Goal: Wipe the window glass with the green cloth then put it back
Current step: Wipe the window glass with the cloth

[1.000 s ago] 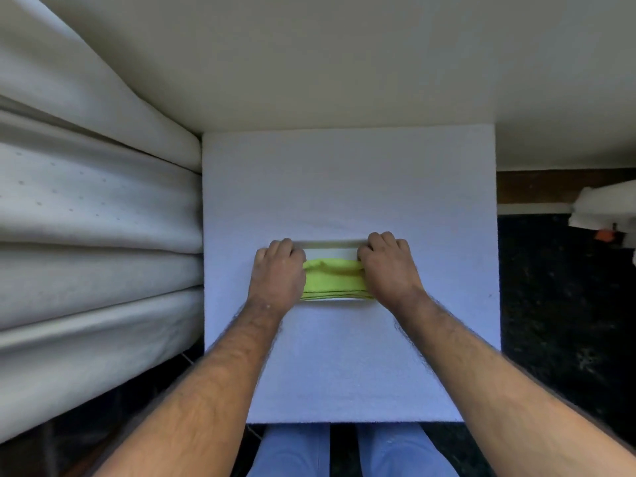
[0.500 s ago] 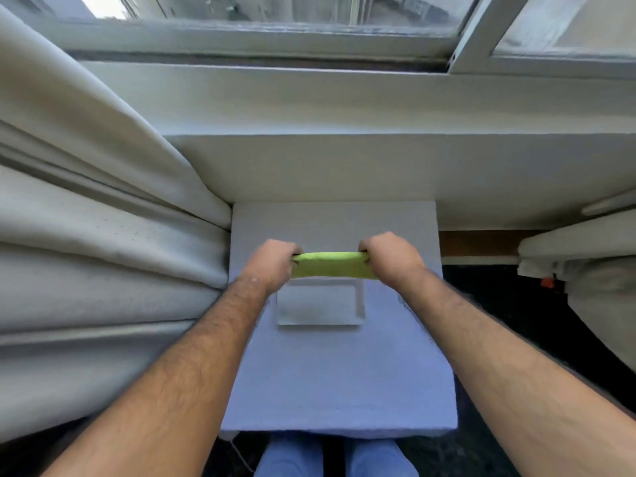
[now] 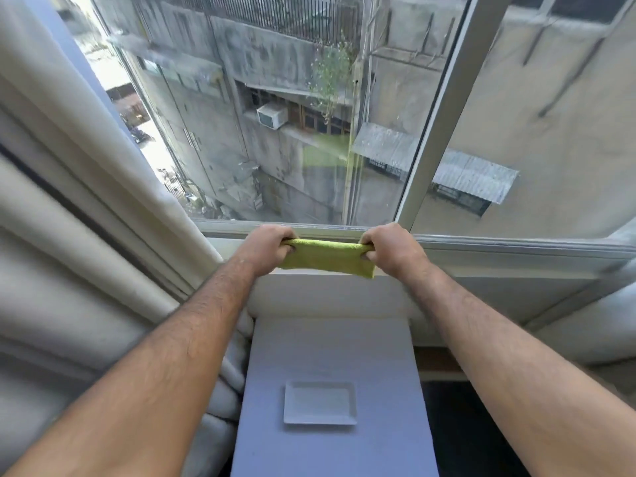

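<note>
Both ends of the green cloth [image 3: 328, 258] swallowed inside the closed left hand [image 3: 270, 247] and right hand [image 3: 389, 247]. Fingertips tucked out of sight behind the fabric. Forearms cut off by the bottom corners of the frame. Curtain [image 3: 69, 218] running off the left edge. Faint green smear on the window glass [image 3: 275, 115], too blurred to read.
</note>
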Demonstrator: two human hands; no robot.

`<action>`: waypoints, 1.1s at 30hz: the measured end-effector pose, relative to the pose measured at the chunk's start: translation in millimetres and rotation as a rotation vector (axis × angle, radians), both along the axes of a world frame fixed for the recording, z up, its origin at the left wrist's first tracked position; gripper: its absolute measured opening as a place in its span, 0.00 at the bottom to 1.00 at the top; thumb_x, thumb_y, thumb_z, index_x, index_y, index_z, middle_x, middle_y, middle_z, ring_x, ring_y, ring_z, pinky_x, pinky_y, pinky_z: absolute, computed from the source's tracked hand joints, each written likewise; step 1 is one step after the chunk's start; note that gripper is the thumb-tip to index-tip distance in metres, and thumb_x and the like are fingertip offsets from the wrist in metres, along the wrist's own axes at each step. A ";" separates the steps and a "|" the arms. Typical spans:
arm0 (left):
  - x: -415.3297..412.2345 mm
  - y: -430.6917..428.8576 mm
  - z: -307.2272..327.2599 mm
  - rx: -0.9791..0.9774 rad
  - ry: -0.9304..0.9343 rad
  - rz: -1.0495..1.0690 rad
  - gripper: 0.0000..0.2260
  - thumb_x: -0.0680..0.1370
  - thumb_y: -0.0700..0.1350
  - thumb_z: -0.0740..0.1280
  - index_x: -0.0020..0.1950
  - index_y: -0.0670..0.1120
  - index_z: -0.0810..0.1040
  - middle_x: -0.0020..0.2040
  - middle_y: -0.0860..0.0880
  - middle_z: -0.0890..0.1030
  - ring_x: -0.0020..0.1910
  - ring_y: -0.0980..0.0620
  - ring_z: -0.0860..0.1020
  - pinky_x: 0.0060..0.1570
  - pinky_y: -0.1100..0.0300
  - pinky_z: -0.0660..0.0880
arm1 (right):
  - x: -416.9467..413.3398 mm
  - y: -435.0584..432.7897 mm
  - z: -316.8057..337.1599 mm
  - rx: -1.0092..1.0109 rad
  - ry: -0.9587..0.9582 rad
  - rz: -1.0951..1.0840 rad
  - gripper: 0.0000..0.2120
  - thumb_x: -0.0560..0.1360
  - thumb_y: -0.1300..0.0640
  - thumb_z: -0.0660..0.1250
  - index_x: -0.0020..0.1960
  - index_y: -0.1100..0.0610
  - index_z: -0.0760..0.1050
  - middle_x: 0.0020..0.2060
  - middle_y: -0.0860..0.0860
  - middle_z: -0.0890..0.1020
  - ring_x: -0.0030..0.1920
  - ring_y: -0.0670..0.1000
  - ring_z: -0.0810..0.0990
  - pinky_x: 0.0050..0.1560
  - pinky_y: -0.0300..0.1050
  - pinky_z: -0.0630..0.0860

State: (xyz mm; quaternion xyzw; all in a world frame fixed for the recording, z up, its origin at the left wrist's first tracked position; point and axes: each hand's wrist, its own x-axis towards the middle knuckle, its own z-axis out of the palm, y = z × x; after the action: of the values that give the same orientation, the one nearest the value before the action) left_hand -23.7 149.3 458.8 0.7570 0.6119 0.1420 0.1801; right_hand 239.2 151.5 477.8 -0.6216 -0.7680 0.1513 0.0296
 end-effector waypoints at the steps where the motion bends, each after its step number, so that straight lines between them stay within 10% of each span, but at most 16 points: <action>1: -1.6 2.3 23.5 0.045 -0.050 0.028 0.09 0.77 0.37 0.71 0.56 0.42 0.86 0.51 0.43 0.87 0.52 0.45 0.82 0.56 0.55 0.77 | -0.3 3.0 23.5 0.042 0.014 0.011 0.09 0.77 0.58 0.73 0.56 0.55 0.86 0.51 0.55 0.87 0.53 0.59 0.84 0.55 0.50 0.82; 5: -8.3 5.5 114.3 0.197 -0.300 0.194 0.10 0.76 0.39 0.75 0.56 0.48 0.87 0.46 0.50 0.85 0.47 0.52 0.79 0.45 0.68 0.74 | -0.6 11.6 113.2 0.197 0.064 0.042 0.10 0.79 0.59 0.72 0.58 0.56 0.86 0.51 0.56 0.88 0.52 0.58 0.84 0.56 0.50 0.80; 11: -16.5 12.9 234.5 0.406 -0.505 0.248 0.11 0.76 0.39 0.76 0.58 0.46 0.86 0.51 0.47 0.86 0.50 0.48 0.81 0.56 0.55 0.80 | -2.2 22.6 236.4 0.428 0.154 0.060 0.13 0.80 0.61 0.70 0.63 0.57 0.84 0.55 0.59 0.88 0.56 0.60 0.84 0.59 0.47 0.78; 27: -25.1 57.2 447.4 0.931 -0.372 0.256 0.11 0.78 0.40 0.74 0.60 0.42 0.85 0.55 0.41 0.87 0.49 0.50 0.79 0.52 0.61 0.75 | -22.4 51.4 415.8 0.808 0.305 0.118 0.17 0.78 0.61 0.74 0.66 0.60 0.82 0.57 0.58 0.88 0.48 0.51 0.85 0.47 0.31 0.75; 33: -37.7 94.2 512.4 1.097 -0.127 0.316 0.10 0.78 0.41 0.73 0.59 0.47 0.87 0.55 0.42 0.87 0.52 0.43 0.85 0.47 0.56 0.79 | 25.8 107.1 441.9 1.256 0.207 -0.149 0.38 0.79 0.39 0.65 0.80 0.61 0.64 0.80 0.64 0.66 0.81 0.63 0.64 0.81 0.61 0.65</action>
State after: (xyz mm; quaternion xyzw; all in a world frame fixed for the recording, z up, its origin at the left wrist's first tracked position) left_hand -61.4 243.5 971.1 0.6291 0.5421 0.5091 -0.2261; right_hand 265.1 258.6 919.6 -0.5195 -0.6582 -0.2707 0.4729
